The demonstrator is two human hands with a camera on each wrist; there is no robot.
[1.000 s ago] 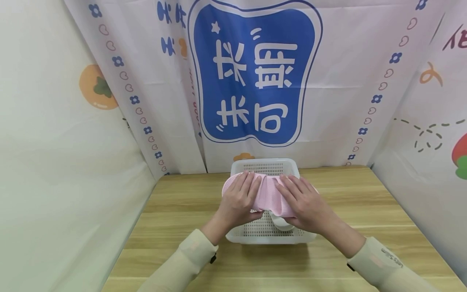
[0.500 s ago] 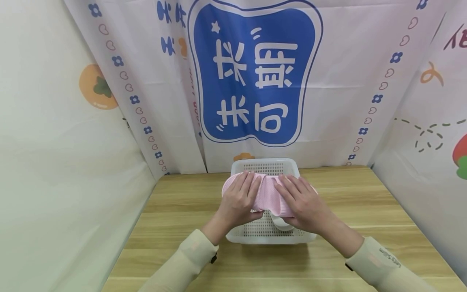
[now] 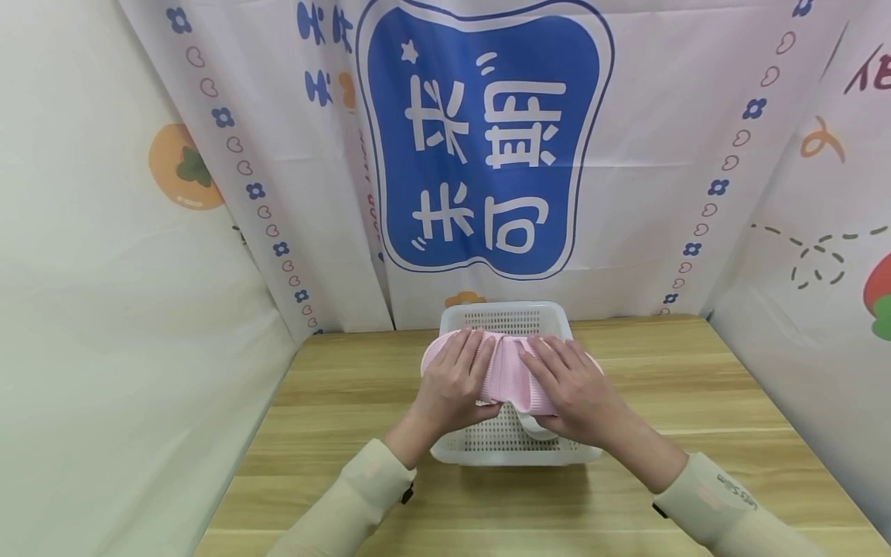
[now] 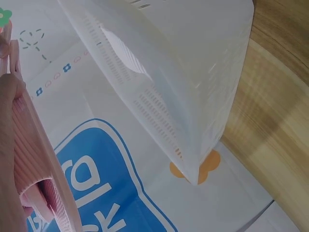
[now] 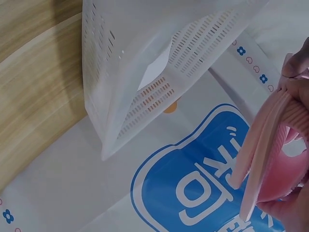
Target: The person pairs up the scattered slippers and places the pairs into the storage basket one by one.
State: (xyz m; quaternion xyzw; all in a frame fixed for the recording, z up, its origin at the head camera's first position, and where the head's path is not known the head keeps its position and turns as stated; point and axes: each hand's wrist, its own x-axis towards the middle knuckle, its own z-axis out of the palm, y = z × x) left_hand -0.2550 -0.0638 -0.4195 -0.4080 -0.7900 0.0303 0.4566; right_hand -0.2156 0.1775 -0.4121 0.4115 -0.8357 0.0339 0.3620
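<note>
A pair of pink ribbed slippers (image 3: 510, 375) is held sideways above the white basket (image 3: 515, 458). My left hand (image 3: 451, 388) grips their left end, fingers over the top and thumb at the near edge. At the other end, my right hand (image 3: 583, 391) grips them the same way. Two sole edges lie close together in the right wrist view, and the pink slippers (image 5: 263, 145) show a strap opening there. Part of the pink slippers (image 4: 31, 145) also appears at the left of the left wrist view. My palms hide much of both slippers.
Inside the basket lies a white rounded object (image 3: 539, 430), partly hidden under the slippers; its kind cannot be told. The basket stands on a wood-grain table (image 3: 348, 410). A printed white cloth (image 3: 640, 193) hangs behind, with cloth walls on both sides.
My right hand and forearm have shifted slightly to the left, with the right end of the slippers. The left hand and the basket have stayed nearly in place.
</note>
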